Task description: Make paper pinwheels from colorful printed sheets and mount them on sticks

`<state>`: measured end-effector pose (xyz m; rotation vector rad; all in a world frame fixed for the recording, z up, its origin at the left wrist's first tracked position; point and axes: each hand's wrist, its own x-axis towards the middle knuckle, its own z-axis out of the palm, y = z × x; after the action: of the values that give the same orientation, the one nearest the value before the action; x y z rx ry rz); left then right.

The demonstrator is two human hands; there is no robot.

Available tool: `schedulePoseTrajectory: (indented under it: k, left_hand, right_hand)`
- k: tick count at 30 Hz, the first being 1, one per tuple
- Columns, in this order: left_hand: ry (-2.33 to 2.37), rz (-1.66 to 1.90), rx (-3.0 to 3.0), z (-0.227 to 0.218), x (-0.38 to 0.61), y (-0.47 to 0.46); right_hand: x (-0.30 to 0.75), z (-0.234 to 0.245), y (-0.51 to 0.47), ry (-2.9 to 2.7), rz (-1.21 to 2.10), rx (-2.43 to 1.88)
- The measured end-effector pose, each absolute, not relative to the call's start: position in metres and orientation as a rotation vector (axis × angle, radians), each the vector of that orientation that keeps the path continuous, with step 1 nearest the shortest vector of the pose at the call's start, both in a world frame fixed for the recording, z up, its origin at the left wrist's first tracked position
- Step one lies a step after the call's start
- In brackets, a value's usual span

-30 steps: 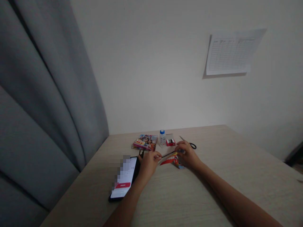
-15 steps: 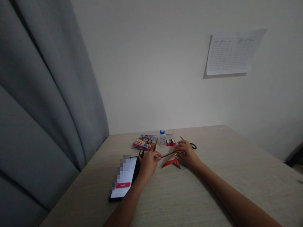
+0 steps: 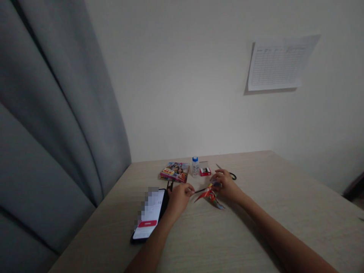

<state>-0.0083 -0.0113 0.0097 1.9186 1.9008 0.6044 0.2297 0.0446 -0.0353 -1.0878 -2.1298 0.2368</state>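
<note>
My left hand (image 3: 182, 191) is closed, pinching one end of a thin dark stick (image 3: 200, 190) between thumb and fingertips. The stick runs right to a glossy piece of folded paper (image 3: 209, 195), red, yellow and blue, with pointed wings spread like a pinwheel. My right hand (image 3: 226, 185) is closed on the paper near its middle; its fingers partly hide the stick's far end. Both hands are low over the table. Beyond the right hand lie black-handled scissors (image 3: 232, 176), partly covered by it.
A lit phone (image 3: 149, 214) leans on a dark stand (image 3: 170, 185) beside my left forearm. Further back are a stack of printed leaflets (image 3: 176, 171), a small clear bottle with a blue cap (image 3: 195, 167) and a small red box (image 3: 205, 171). A grey curtain (image 3: 62, 94) hangs left.
The folded paper has turned, and more of its lower wing now shows below my right hand. The stick slants a little more, its left end lower, as my left hand has dipped slightly.
</note>
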Motion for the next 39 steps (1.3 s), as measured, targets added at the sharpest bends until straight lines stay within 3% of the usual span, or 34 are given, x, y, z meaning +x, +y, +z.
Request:
schedulePoseTrajectory:
  k: [39]
  left_hand:
    - [2.060, 0.662, 2.148, -0.036, 0.003, -0.005]
  right_hand:
    - [0.222, -0.021, 0.043, -2.271, 0.466, -1.610]
